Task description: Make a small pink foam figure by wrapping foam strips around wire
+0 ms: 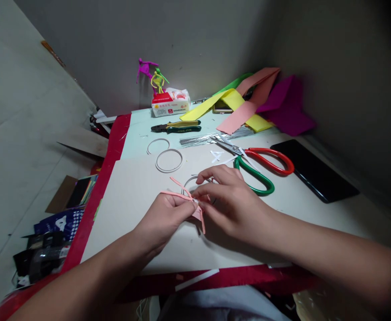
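Observation:
Near the front middle of the table, my left hand [170, 209] pinches a small pink figure [198, 215] with thin paper-wrapped limbs that stick out to the upper left and downward. My right hand [227, 196] is closed on the figure from the right, fingertips and thumb meeting at its middle, where a small white bit shows. Part of a ring [189, 180] shows behind the fingers. Two more rings lie farther back, a thick pale one [169, 161] and a thinner one [158, 140].
Scissors [269, 156] with red and green handles and a black phone [315, 169] lie right. Behind are pliers [178, 127], wires [198, 140], a tissue pack [170, 103] with small figures [158, 81], and coloured paper strips [242, 113]. The table has a red edge [95, 214].

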Demonstrator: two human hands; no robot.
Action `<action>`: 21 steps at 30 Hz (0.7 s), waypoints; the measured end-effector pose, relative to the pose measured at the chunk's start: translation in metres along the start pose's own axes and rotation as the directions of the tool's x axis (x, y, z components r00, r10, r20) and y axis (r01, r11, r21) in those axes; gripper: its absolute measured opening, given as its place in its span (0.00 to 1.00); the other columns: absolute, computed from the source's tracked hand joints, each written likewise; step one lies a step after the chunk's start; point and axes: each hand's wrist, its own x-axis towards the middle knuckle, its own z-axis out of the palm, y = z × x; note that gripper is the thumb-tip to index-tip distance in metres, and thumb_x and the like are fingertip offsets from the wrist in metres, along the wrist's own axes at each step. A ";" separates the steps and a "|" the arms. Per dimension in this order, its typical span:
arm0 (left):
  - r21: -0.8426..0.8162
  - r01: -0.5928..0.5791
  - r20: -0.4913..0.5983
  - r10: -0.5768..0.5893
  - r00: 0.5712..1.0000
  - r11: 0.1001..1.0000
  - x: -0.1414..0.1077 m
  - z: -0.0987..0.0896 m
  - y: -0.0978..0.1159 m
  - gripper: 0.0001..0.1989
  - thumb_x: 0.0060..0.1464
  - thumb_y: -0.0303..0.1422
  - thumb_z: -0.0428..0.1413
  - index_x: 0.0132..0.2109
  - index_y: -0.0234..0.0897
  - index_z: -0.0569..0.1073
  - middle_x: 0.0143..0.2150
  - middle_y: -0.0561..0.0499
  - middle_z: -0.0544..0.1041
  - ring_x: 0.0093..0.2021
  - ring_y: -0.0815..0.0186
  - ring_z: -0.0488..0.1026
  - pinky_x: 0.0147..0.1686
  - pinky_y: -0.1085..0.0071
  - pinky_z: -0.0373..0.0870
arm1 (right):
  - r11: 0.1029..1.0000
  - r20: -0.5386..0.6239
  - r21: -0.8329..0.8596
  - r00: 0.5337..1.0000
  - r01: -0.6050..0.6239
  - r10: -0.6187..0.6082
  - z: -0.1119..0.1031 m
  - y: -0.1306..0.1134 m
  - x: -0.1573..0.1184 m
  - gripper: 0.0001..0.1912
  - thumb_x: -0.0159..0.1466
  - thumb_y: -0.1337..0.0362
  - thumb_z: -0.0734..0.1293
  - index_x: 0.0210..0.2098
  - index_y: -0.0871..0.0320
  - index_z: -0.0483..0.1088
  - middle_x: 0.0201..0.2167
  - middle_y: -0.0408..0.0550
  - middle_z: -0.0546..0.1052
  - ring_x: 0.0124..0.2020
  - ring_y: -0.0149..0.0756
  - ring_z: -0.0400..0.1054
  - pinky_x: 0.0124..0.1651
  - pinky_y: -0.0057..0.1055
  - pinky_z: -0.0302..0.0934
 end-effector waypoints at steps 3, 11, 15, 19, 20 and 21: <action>0.018 -0.009 0.036 0.009 0.999 1.000 0.000 0.001 0.000 0.14 0.50 0.25 0.52 0.20 0.33 0.76 0.20 0.53 0.75 0.24 0.71 0.66 0.26 0.75 0.59 | 1.000 0.014 0.000 1.000 -0.005 0.005 0.000 -0.001 -0.001 0.14 0.57 0.74 0.64 0.40 0.57 0.75 0.47 0.53 0.71 0.50 0.45 0.62 0.51 0.46 0.54; 0.097 -0.078 0.082 0.071 0.994 0.992 -0.003 0.003 0.004 0.16 0.53 0.28 0.53 0.21 0.33 0.78 0.21 0.51 0.76 0.27 0.69 0.70 0.31 0.75 0.63 | 0.985 0.171 0.136 0.982 -0.109 0.085 -0.006 0.001 0.005 0.16 0.59 0.73 0.62 0.42 0.55 0.77 0.48 0.52 0.72 0.51 0.45 0.63 0.55 0.49 0.54; 0.159 -0.044 0.024 0.041 0.999 0.986 -0.005 0.004 0.007 0.13 0.51 0.29 0.55 0.22 0.33 0.79 0.23 0.50 0.77 0.26 0.68 0.69 0.28 0.75 0.62 | 0.925 0.230 0.309 0.961 -0.221 0.153 -0.009 0.004 0.011 0.09 0.60 0.70 0.66 0.37 0.55 0.78 0.44 0.51 0.73 0.45 0.41 0.67 0.50 0.42 0.61; 0.296 -0.100 0.007 0.102 0.995 0.950 -0.006 0.005 0.010 0.11 0.50 0.28 0.56 0.24 0.34 0.80 0.25 0.50 0.78 0.29 0.67 0.70 0.29 0.75 0.63 | 0.916 0.167 0.345 0.973 -0.207 0.157 -0.007 0.007 0.012 0.05 0.58 0.71 0.70 0.30 0.55 0.78 0.42 0.48 0.74 0.47 0.39 0.67 0.52 0.42 0.60; 0.315 -0.112 0.002 0.117 0.993 0.942 -0.005 0.005 0.010 0.09 0.49 0.27 0.57 0.25 0.34 0.80 0.25 0.51 0.78 0.29 0.67 0.70 0.29 0.75 0.63 | 0.919 0.152 0.341 0.976 -0.198 0.154 -0.006 0.007 0.012 0.06 0.57 0.72 0.70 0.28 0.55 0.77 0.42 0.48 0.74 0.47 0.39 0.67 0.53 0.42 0.59; 0.327 -0.120 -0.001 0.127 0.992 0.937 -0.005 0.005 0.010 0.09 0.49 0.27 0.57 0.24 0.34 0.80 0.25 0.51 0.77 0.29 0.67 0.70 0.28 0.75 0.63 | 0.922 0.137 0.338 0.979 -0.190 0.151 -0.006 0.007 0.012 0.06 0.56 0.73 0.71 0.28 0.55 0.77 0.42 0.47 0.75 0.48 0.40 0.67 0.53 0.43 0.59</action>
